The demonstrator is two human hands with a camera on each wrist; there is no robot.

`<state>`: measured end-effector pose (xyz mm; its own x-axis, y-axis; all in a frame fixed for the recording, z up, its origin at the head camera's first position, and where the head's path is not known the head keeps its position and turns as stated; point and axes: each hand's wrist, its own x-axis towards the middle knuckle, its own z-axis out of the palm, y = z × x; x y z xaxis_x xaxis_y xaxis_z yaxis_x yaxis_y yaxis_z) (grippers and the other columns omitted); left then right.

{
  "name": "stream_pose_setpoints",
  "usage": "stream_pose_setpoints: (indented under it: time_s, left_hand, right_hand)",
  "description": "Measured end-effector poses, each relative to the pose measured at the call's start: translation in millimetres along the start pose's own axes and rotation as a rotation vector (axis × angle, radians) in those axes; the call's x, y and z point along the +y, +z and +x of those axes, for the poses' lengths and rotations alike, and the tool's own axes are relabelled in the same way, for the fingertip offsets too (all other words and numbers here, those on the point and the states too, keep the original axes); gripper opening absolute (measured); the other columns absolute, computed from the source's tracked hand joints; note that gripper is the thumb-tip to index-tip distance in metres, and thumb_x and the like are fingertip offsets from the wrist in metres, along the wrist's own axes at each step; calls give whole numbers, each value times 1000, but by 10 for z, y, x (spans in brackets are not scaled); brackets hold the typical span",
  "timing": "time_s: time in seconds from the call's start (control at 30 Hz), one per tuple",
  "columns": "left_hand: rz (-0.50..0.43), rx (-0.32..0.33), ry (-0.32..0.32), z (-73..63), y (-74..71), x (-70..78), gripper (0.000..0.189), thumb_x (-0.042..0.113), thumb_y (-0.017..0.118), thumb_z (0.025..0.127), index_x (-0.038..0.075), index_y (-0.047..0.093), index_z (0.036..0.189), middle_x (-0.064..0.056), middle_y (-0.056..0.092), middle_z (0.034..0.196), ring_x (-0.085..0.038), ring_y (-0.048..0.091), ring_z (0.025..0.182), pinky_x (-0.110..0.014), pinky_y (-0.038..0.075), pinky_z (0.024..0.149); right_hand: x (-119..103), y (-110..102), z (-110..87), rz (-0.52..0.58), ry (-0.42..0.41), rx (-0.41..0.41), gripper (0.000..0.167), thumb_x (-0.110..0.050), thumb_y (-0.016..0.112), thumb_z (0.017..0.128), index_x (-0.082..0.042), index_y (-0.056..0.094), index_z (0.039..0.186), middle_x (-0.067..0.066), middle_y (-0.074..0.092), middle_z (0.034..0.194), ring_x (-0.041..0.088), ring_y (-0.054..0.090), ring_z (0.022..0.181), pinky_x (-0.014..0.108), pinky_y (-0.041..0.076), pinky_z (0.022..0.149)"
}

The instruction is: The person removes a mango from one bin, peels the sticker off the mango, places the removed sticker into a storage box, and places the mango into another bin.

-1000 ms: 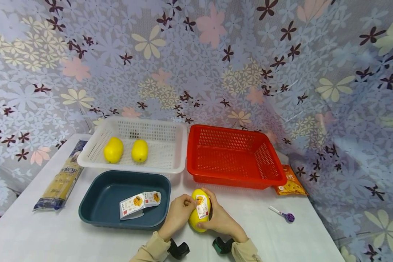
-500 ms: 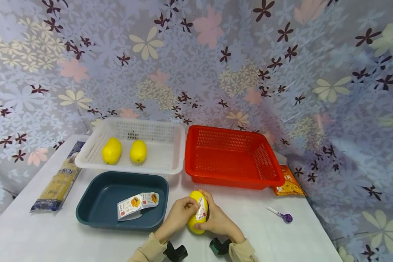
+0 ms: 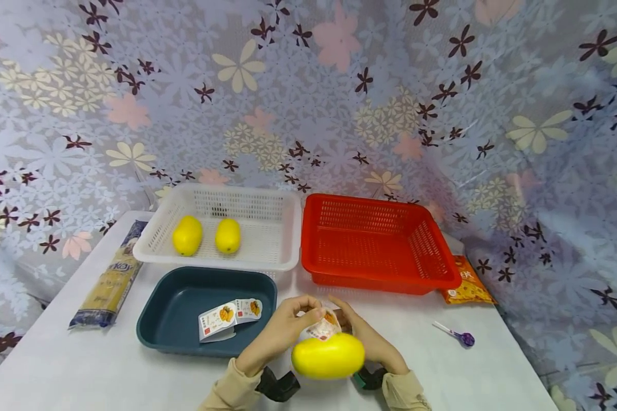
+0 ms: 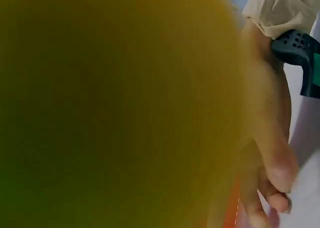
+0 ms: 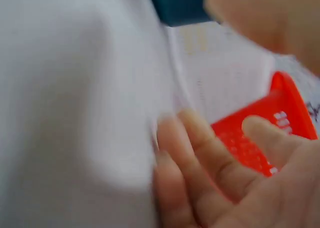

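Observation:
In the head view my left hand pinches a white paper label printed with mango pictures. My right hand is just right of the label, its fingers loosely bent; the right wrist view shows no fruit in that hand. Whether its fingertips touch the label is unclear. A yellow mango lies crosswise between the two wrists, with no fingers round it; what bears it I cannot tell. Close up, the mango blurs most of the left wrist view, beside the right hand.
Left of my hands is a dark teal tray with folded mango labels inside. Behind it stands a white basket holding two mangoes. A red basket, orange snack bag, lollipop and pasta pack lie around.
The mango, earlier upright in the right hand with the label on it, has turned crosswise and come nearer the wrists. The label is off it, in the left hand; the right hand has let the mango go.

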<state>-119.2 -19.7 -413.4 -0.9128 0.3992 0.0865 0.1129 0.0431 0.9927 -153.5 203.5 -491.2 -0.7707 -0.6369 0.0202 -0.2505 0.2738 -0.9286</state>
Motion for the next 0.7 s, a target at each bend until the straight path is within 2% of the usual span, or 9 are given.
stream_pose_setpoints:
  time_s: [0.07,0.13,0.2,0.33,0.43,0.5,0.6,0.7]
  left_hand:
    - [20,16,-14,19,-8,-42,21,13,56,96,-7,61,98,-18,62,92,-9,52,82,-18,42,74]
    - [48,45,-23,40,-12,-74,21,15,57,95,-6,62,97,-19,64,92,-10,52,83,-20,42,76]
    - [62,73,-33,61,-18,-110,22,16,58,95,-6,63,95,-20,65,92,-11,52,81,-19,42,74]
    - [113,127,-58,97,-17,-193,21,16,59,94,-4,65,93,-15,65,89,-12,51,81,-20,42,71]
    - [115,131,-81,116,0,-259,19,14,59,93,-4,65,93,-13,65,89,-11,51,82,-19,43,73]
    - [105,120,-92,127,20,-301,18,12,59,92,-5,65,92,-13,65,88,-11,51,80,-19,43,72]
    - [87,103,-94,142,67,-353,18,11,60,92,-7,65,91,-12,65,86,-9,51,77,-17,43,69]
    - [71,99,-90,151,113,-392,21,12,60,93,-8,64,90,-12,63,81,-8,49,74,-16,40,64]
  right_hand:
    - [0,-51,-6,89,46,-53,82,-9,68,87,0,18,151,24,48,133,16,56,109,23,49,91]
    - [8,-67,-11,187,75,-80,75,-6,64,89,3,20,150,25,44,136,15,56,112,22,49,92]
    - [16,-79,-19,249,63,-108,75,-4,62,91,4,17,150,28,41,137,13,56,115,22,49,94]
    - [15,-89,-21,241,38,-108,88,-6,64,90,-5,4,155,33,25,150,33,47,131,24,47,99]
    - [-8,-80,-6,201,10,-108,97,-12,70,87,-11,1,156,32,18,154,47,35,135,24,44,102]
    - [-27,-61,4,174,-2,-101,98,-16,74,85,-12,5,156,29,18,156,44,33,137,21,40,104]
    - [-54,-5,16,132,20,-73,96,-23,77,82,-11,15,154,22,23,156,28,38,134,17,34,105]
    - [-77,68,25,75,94,-24,96,-28,79,80,-9,19,153,18,27,156,17,41,129,13,33,102]
